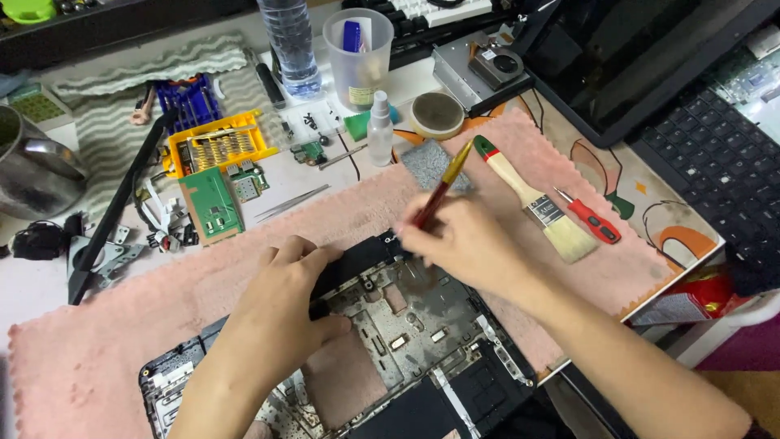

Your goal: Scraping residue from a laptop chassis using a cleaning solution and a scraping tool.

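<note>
Nearest, an opened laptop shell (406, 341) lies on a pink towel (97, 349) on the bench (24, 284). The left hand (280, 301) rests flat on its upper edge, fingers curled over the black rim, holding it down. Just beside it, the right hand (463, 244) pinches a thin red-and-yellow brush (443, 185), tip down on the shell (bristles hidden). Further right lie a wide paintbrush (536, 199) and a red screwdriver (589, 218). Beyond are a green circuit board (210, 203), a yellow bit case (215, 145) and a water bottle (291, 45).
</note>
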